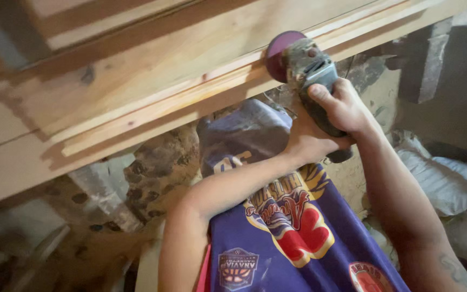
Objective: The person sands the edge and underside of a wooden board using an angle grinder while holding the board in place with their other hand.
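**Dusty workshop floor, grinder pressed to a moulded board edge**

Rough stone and dirt below, pale sacks [449, 184] slumped at the right, timber filling the upper view.

Both hands clamped on one angle grinder [312, 75]. Right hand [344, 105] wrapped over the grey body from above, thumb laid along the housing, likely for steering and downward pressure. Left hand [309, 141] cupped beneath the rear of the tool, fingers mostly hidden, seemingly to bear the weight and steady it. Arms crossing in front of a purple printed jersey [293, 232], elbows drawn in, keeping the tool close to the chest for control.

Purple sanding disc [282, 51] tilted on edge and touching the stepped, profiled edge of the long wooden board [152, 92], which runs diagonally across the view. Disc angled so only its rim meets the narrow groove, not the flat face. More pale planks [6, 157] lying beside, at the left.
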